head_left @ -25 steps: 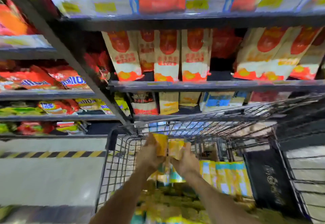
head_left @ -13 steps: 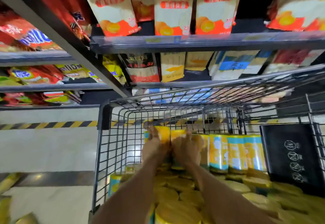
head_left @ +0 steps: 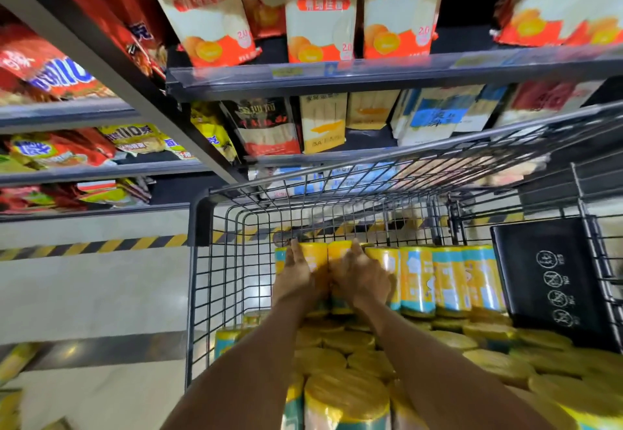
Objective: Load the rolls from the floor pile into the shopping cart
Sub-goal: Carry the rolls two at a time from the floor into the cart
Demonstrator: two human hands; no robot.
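Observation:
Two yellow-and-blue rolls stand side by side at the far end of the black wire shopping cart (head_left: pixel 215 281). My left hand (head_left: pixel 295 274) grips the left roll (head_left: pixel 315 256), and my right hand (head_left: pixel 360 276) grips the right roll (head_left: pixel 338 254). They stand upright on a lower layer of rolls (head_left: pixel 344 392) that fills the cart. A row of upright rolls (head_left: pixel 448 278) continues to the right along the same far wall. At the bottom left edge, part of the floor pile (head_left: pixel 10 402) shows as yellow blur.
A black child-seat flap (head_left: pixel 546 274) with warning icons stands at the cart's right. Store shelves (head_left: pixel 371 72) packed with noodle bags rise just beyond the cart. Yellow-black hazard tape (head_left: pixel 101 246) crosses the pale floor on the left.
Both hands have lowered the two rolls from above the cart into the far row. The camera view has tilted down and moved closer to the cart.

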